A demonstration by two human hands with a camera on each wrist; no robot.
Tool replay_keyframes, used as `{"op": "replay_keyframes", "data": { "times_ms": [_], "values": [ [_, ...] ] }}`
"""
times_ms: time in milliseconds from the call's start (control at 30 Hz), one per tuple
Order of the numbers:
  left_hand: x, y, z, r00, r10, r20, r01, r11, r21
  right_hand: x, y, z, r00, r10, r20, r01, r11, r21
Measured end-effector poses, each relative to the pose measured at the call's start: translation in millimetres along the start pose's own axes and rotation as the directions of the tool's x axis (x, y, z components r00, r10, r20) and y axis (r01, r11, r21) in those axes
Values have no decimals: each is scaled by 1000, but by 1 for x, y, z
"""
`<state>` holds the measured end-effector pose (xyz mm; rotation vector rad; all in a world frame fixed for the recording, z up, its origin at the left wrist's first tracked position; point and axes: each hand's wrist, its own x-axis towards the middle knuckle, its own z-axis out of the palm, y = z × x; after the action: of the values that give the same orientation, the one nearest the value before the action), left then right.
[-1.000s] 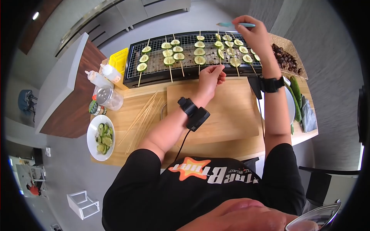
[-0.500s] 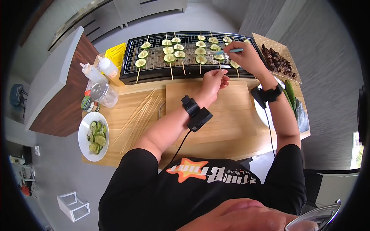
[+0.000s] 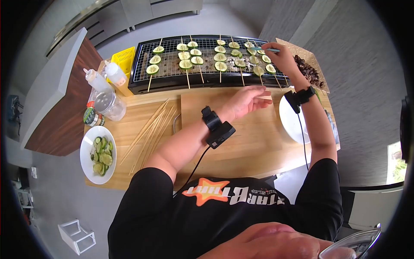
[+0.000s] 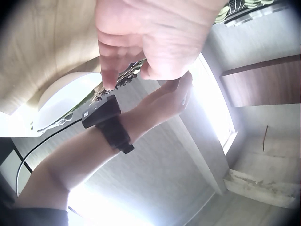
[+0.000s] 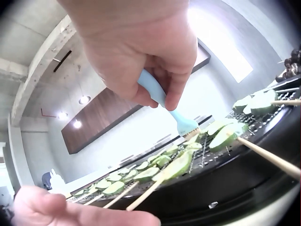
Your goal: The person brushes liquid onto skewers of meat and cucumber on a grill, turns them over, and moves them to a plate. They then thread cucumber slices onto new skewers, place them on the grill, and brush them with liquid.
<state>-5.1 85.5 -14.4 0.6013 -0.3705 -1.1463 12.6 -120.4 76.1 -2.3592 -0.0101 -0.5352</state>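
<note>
In my right hand [image 3: 281, 59] I pinch the handle of a light blue basting brush [image 5: 184, 123]. Its bristles come down at the green-rimmed cucumber slices [image 5: 176, 167] of a skewer on the right part of the grill [image 3: 172, 83]. My left hand [image 3: 245, 102] is held palm-up with loosely extended fingers just in front of the grill, fingertips near the bare end of a skewer [image 3: 261, 80]. Those fingers also show low in the right wrist view, below the skewer ends. Several sliced-cucumber skewers lie across the wire rack.
Before me lies a wooden cutting board [image 3: 228, 138], with bare bamboo skewers [image 3: 148, 129] to its left. A white bowl of slices [image 3: 83, 159], squeeze bottles [image 3: 97, 81] and a yellow basket [image 3: 124, 60] stand left. To the right are a white plate [image 3: 290, 121] and dark meat pieces [image 3: 308, 71].
My left hand has let go of a skewer end, moved right and opened its fingers. The brush swung down onto the skewers, then moved a little right.
</note>
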Motion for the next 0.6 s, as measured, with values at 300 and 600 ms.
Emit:
{"op": "replay_keyframes", "data": {
  "times_ms": [300,600],
  "values": [
    [0,1,1,998,49,-28,-49,999,-3,-66,-75,-22,995,31,95,-30,999,-16],
    [0,-2,-6,997,-8,-76,18,991,134,-68,-95,-37,988,-104,-112,81,978,-190]
  ]
}}
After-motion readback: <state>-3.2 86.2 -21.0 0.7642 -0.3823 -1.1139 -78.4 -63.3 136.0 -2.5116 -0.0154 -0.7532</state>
